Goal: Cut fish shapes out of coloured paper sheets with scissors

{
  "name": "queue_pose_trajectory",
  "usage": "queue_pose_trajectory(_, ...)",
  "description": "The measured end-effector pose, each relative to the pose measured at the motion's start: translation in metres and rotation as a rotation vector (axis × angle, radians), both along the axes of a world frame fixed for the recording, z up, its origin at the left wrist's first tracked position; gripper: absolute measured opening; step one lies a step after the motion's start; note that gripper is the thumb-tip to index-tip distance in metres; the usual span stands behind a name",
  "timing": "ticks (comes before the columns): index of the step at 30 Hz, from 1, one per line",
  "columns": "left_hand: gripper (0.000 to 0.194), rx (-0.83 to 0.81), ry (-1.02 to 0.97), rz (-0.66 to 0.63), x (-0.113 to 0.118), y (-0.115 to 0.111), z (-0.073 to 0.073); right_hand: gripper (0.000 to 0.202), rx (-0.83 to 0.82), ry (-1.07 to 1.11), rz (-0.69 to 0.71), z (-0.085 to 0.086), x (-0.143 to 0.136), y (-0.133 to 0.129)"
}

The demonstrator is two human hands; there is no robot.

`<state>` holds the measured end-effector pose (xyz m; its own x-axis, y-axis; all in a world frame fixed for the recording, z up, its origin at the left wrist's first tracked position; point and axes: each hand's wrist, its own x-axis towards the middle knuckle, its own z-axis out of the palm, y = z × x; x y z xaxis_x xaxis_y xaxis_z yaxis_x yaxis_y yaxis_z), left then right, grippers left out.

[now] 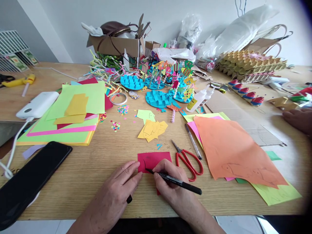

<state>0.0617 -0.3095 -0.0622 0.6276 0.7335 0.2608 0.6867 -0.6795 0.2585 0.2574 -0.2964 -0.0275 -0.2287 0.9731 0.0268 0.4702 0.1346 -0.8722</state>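
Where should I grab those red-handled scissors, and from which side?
Probably by the red handles, coming from above and the right. The scissors lie on the table with their blades pointing away from you, so I'd avoid that end. Your right hand, holding the black marker, crowds the near left side.

Nothing legible — print on black pen (180, 183) too small.

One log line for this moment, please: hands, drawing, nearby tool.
left hand: on red paper | right hand: gripping pen | drawn: short black curve | nearby: scissors, right of paper
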Motion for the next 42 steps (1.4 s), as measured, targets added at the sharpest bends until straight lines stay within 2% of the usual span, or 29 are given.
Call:
queue_pose_trajectory(10,0.048,-0.014,-0.025,0.004,0.0002,0.0017,0.0015,0.008,-0.014,0.035,-0.036,-0.0004,0.0009,0.0006)
queue_pose_trajectory(18,0.049,-0.056,-0.063,0.062,0.0014,0.0002,0.004,0.008,0.06,0.021,0.023,-0.005,-0.0005,0.0)
queue_pose_trajectory(27,0.046,-0.012,-0.044,0.032,0.0021,0.0004,0.0055,0.011,0.166,-0.033,-0.01,-0.0085,-0.0037,0.0034)
queue_pose_trajectory(42,0.048,0.024,-0.037,0.034,0.004,0.0008,0.0059,0.012,0.194,-0.053,0.004,-0.0051,-0.0046,0.0035)
